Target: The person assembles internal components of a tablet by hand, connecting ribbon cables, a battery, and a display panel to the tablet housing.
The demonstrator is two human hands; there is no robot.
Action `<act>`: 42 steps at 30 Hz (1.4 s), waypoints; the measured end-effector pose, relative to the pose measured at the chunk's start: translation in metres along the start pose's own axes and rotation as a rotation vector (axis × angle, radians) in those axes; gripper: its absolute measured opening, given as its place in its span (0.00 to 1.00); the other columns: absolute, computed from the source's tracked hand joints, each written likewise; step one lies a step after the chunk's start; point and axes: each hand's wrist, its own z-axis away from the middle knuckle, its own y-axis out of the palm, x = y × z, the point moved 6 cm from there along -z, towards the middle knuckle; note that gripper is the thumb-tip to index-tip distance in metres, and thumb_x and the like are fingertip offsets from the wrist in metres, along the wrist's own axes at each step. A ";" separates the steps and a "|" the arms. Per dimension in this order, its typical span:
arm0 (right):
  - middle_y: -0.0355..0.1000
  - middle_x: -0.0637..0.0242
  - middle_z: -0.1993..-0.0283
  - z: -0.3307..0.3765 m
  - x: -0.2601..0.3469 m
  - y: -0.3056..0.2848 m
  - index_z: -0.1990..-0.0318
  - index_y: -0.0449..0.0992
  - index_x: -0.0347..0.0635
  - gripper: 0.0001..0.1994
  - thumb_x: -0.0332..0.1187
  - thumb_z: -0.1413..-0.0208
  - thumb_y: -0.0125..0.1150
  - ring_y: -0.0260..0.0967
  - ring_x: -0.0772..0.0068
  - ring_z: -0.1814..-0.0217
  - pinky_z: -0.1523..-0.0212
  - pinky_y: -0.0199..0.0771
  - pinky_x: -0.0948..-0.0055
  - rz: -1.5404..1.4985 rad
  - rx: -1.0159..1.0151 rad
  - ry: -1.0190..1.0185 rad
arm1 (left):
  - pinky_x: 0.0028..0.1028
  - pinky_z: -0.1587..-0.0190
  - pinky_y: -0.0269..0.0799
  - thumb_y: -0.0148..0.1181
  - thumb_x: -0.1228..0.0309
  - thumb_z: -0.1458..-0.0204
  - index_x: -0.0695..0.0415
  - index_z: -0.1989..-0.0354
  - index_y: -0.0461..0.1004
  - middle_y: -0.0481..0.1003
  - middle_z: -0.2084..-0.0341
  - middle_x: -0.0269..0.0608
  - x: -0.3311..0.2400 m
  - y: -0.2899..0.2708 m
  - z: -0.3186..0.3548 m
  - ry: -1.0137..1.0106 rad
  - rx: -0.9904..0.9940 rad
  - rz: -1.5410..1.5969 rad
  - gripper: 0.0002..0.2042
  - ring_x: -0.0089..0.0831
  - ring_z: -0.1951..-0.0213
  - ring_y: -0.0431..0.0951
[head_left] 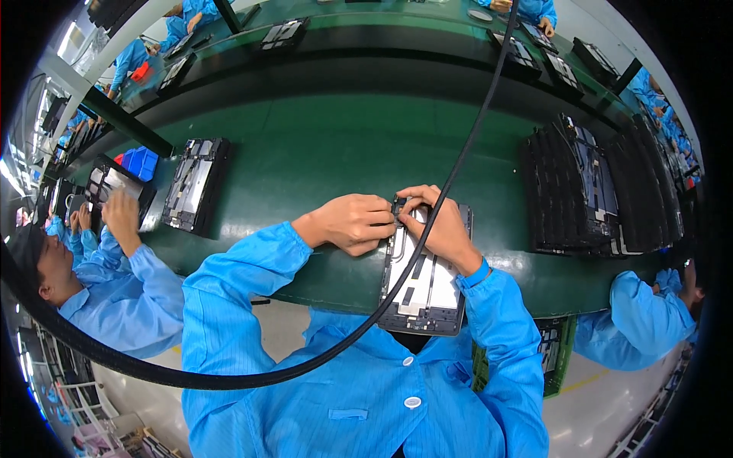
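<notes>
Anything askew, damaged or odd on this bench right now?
Nothing stands out. Both the left hand and right hand work at the top edge of an opened tablet chassis, which lies flat on the green bench.

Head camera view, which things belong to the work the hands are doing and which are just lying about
In hand:
opened tablet chassis
left hand
right hand

Lying about:
stack of dark trays
chassis on belt
blue bin
black cable

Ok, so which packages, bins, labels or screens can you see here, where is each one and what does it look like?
Blue bin: far left of the green table, small and boxy.
Green crate: below the table edge on the right, ribbed, holding dark parts.
Labels, signs or lit screens: none I can make out; the flat devices on the table are opened up.
</notes>
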 end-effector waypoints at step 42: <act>0.82 0.59 0.43 0.032 0.052 -0.057 0.43 0.83 0.40 0.23 0.20 0.49 0.70 0.74 0.50 0.39 0.36 0.75 0.55 0.297 -0.315 -0.276 | 0.48 0.51 0.75 0.69 0.70 0.53 0.59 0.60 0.83 0.80 0.57 0.46 -0.029 -0.007 -0.010 -0.295 -0.152 -0.081 0.12 0.48 0.53 0.80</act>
